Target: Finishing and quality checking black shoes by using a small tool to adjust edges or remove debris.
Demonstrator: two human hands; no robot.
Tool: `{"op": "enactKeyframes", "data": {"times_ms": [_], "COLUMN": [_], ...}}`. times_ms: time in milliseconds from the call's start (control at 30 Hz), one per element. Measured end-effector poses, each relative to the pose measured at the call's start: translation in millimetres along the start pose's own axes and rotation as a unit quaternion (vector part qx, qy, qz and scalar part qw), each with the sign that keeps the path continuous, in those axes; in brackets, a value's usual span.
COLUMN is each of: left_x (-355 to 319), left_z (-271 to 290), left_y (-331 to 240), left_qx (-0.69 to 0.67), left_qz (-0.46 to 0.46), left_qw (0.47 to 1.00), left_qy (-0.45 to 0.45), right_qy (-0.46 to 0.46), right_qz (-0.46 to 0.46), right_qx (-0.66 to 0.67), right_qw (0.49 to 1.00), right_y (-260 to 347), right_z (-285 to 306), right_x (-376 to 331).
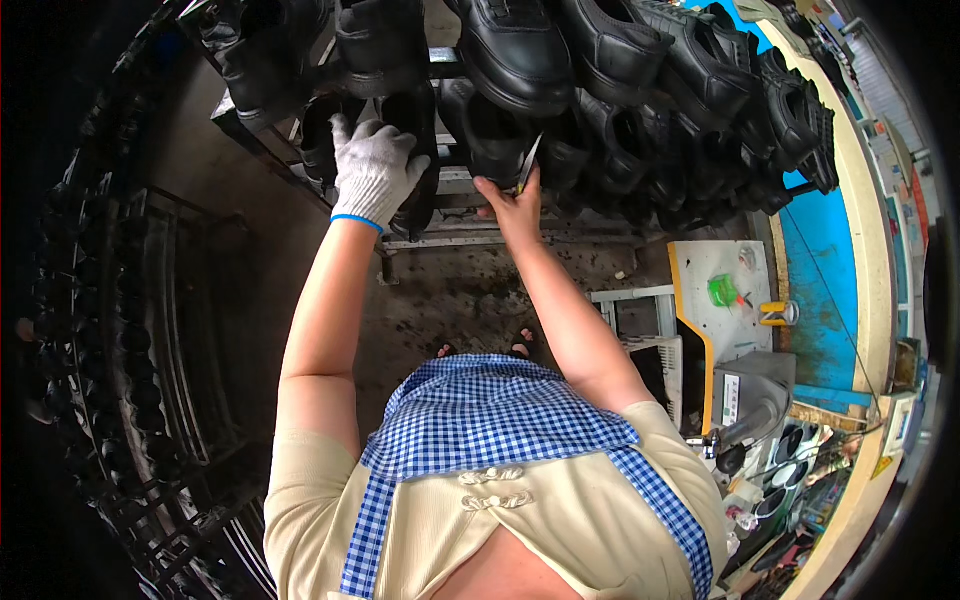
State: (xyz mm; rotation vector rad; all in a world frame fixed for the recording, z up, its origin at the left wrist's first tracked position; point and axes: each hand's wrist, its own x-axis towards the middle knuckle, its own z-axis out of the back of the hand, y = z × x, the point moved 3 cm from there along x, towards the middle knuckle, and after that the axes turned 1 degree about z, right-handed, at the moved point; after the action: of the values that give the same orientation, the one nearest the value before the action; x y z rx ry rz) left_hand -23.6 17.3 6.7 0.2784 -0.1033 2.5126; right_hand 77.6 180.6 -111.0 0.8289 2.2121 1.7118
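Note:
My left hand (375,172), in a white knit glove with a blue cuff, is on the lower row of a shoe rack. Its fingers curl over the rim of a black shoe (412,205), and part of the grip is hidden behind the glove. Another black shoe (316,142) lies just left of the glove. My bare right hand (515,205) is closed around a tool with a pointed metal blade (531,160) and a bit of yellow at the handle; its exact kind is unclear. The blade points up beside a black shoe (492,140) in the same row.
More black shoes (515,50) fill the upper row, overhanging my hands. Metal rack bars (460,240) run below. At right stands a white worktop (725,262) with a green item (722,291) and a yellow roll (778,313), above a grey machine (750,390). Dark racks line the left.

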Motion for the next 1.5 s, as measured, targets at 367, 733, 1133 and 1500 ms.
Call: {"op": "enactKeyframes", "data": {"times_ms": [367, 733, 1133, 1500], "left_x": [-130.2, -161.6, -188.6, -171.7], "left_z": [65.7, 64.8, 106.1, 41.7], "left_y": [-14.9, -13.1, -3.3, 41.5], "left_qx": [-0.794, -0.833, -0.496, -0.792], "left_qz": [0.151, 0.165, -0.189, 0.26], "left_qw": [0.589, 0.514, 0.847, 0.526], "left_qy": [0.016, 0.12, -0.012, -0.17], "right_qy": [0.199, 0.302, 0.262, 0.167], "right_qz": [0.152, -0.083, -0.401, -0.514], "right_qx": [0.008, -0.075, 0.222, 0.138], "right_qw": [0.968, 0.947, 0.849, 0.83], "right_y": [92.7, 115.9, 21.8, 27.3], "right_z": [-38.6, -33.4, -4.4, 0.8], "right_x": [-90.3, -82.9, -123.7, -153.9]}}
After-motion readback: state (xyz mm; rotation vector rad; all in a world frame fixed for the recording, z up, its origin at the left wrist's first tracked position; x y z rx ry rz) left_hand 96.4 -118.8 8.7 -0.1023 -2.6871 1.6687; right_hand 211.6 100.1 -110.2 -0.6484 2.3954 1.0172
